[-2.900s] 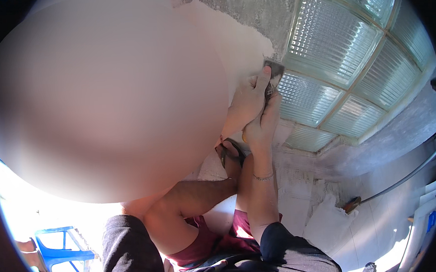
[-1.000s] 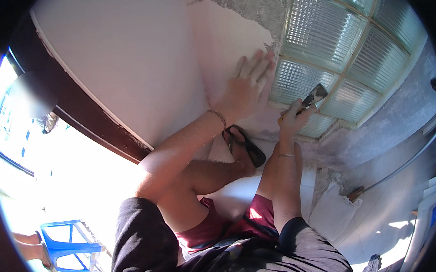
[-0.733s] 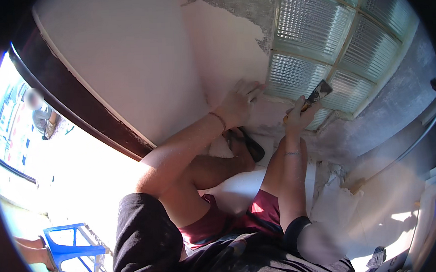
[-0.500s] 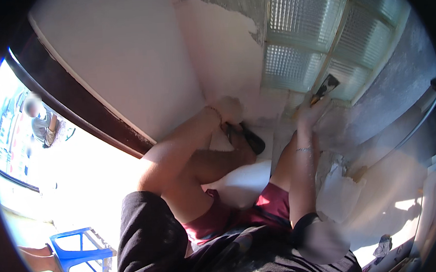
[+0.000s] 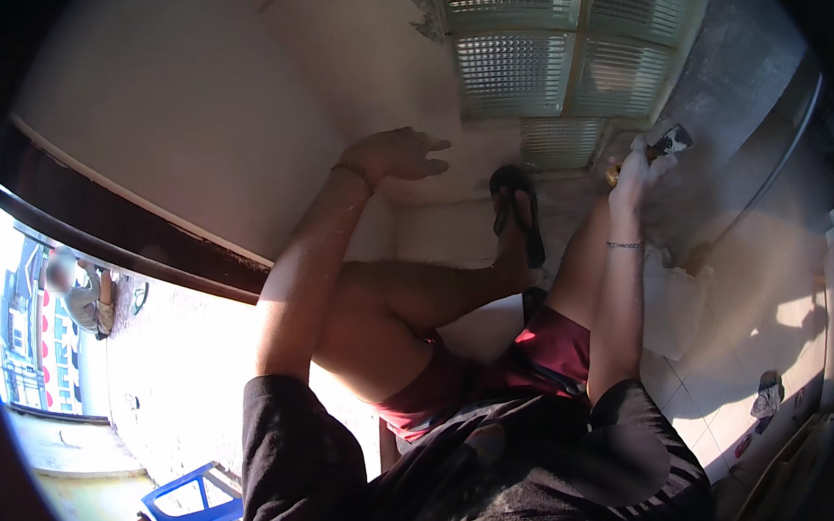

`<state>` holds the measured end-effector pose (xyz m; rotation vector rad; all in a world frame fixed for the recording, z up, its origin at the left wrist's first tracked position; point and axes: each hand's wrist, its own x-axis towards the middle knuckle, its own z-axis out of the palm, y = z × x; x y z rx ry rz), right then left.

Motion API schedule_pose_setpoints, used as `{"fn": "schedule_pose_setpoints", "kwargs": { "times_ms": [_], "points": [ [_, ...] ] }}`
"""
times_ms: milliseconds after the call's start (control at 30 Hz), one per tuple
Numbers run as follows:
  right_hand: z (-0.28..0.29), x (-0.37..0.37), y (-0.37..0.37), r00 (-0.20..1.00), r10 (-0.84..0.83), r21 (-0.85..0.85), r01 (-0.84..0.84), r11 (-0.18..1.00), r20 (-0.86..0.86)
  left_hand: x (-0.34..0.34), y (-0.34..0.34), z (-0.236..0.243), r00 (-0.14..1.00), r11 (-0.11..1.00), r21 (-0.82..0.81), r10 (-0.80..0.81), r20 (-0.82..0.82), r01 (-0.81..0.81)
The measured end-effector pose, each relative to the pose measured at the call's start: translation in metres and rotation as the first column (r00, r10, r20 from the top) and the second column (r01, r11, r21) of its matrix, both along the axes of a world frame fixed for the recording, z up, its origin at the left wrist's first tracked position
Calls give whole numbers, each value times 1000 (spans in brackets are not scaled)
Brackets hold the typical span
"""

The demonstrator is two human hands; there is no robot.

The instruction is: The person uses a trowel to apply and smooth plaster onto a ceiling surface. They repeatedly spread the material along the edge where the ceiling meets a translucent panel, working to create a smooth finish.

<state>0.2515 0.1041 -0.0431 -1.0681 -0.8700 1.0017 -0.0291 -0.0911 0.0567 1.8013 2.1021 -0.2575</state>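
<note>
My right hand [image 5: 631,176] is closed round a scraper [image 5: 672,140], its wide blade smeared with white and a yellow handle end showing below the fist. It is held beside the grey wall at the right, just past the lower corner of the glass-block panel [image 5: 544,70]. Bare of any tool, my left hand [image 5: 397,155] is raised in front of the pale wall [image 5: 369,65], with its fingers spread. I cannot tell whether it touches that wall. Both wrists carry thin bracelets. Below, my foot in a black flip-flop [image 5: 518,213] rests between the hands.
A pale torn sheet or bag [image 5: 669,309] lies on the tiled floor beside my right forearm, with a dark crumpled thing [image 5: 768,398] farther right. At lower left stands a blue stool [image 5: 194,513]. Through the bright doorway, another person [image 5: 84,297] sits outside. A cable [image 5: 794,161] runs along the right.
My left hand has lifted away from near my foot and opened. My right hand has moved right with the scraper, off the glass blocks. The whole view has shifted, and my foot shows more plainly.
</note>
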Motion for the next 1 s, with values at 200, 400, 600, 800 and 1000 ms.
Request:
{"fn": "schedule_pose_setpoints", "kwargs": {
  "times_ms": [200,400,600,800,1000],
  "points": [
    [14,9,-12,999,-32,-114,29,993,-24,-3,5,-2,999,1000,-27,-17,-50,15],
    [-1,11,2,970,6,-182,-51,982,-241,-9,-6,-6,1000,1000,-25,0,-31,-1],
    [-9,8,9,953,112,-189,-169,967,-281,-12,-22,-2,997,997,22,-73,-30,74],
    [-14,9,7,942,193,-125,-234,964,-275,-11,-28,-1,988,994,69,-78,-136,87],
    [-27,8,25,921,158,-284,-268,920,-356,-29,-39,-26,993,993,-31,-111,-27,110]
  ]
}}
